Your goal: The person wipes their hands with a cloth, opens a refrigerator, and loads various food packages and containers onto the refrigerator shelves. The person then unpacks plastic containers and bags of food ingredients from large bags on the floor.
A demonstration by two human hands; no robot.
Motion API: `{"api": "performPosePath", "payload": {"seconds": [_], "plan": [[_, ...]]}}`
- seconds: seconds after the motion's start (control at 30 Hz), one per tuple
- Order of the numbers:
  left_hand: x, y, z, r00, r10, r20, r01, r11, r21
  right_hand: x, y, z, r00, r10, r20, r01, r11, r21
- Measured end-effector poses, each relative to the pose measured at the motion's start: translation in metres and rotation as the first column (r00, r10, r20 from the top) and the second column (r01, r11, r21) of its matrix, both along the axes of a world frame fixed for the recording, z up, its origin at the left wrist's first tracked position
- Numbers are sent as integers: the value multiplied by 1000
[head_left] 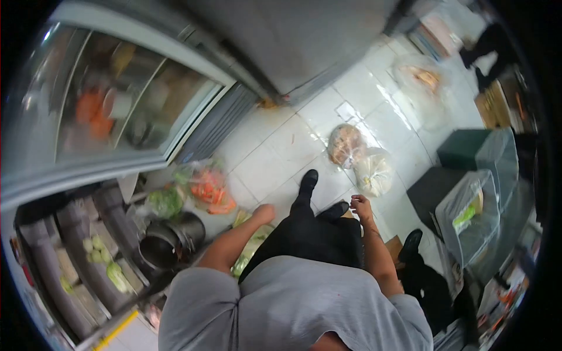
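My left hand hangs in front of my left thigh, its fingers curled into a fist with nothing visible in it. Close by on that side lie a clear bag of orange carrots and a bag of green vegetables. On the other side, my right hand is beside my right shoe, fingers loosely bent and apart, holding nothing I can see. Just beyond it on the floor are a tied bag of whitish contents and a bag of brownish food.
At left stands a glass-door fridge, with a dark pot and a compartmented sink or rack below. Lined bins are at right. Another person's dark-clothed leg is close on my right. White tiles look wet.
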State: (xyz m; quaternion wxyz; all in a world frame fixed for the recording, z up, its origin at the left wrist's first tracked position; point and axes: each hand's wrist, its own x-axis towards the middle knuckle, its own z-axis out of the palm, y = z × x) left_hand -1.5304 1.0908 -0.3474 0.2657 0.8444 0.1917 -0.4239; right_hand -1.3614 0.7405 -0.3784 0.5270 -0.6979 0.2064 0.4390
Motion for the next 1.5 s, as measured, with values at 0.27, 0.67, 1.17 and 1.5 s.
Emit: {"api": "performPosePath", "payload": {"seconds": [0.27, 0.67, 1.17, 1.5], "plan": [[6, 1, 12, 988, -149, -26, 150, 989, 12, -2, -48, -28, 970, -204, 130, 220, 968, -120], [221, -153, -104, 874, -465, 143, 442, 882, 163, 21, -130, -138, 960, -186, 210, 241, 930, -279], [298, -213, -377, 373, -908, 193, 834, 419, 360, 85, -112, -301, 994, 108, 26, -78, 845, -529], [319, -204, -348, 395, -919, 5, 878, 379, 292, 69, -137, -321, 993, -37, 116, 89, 867, -490]]}}
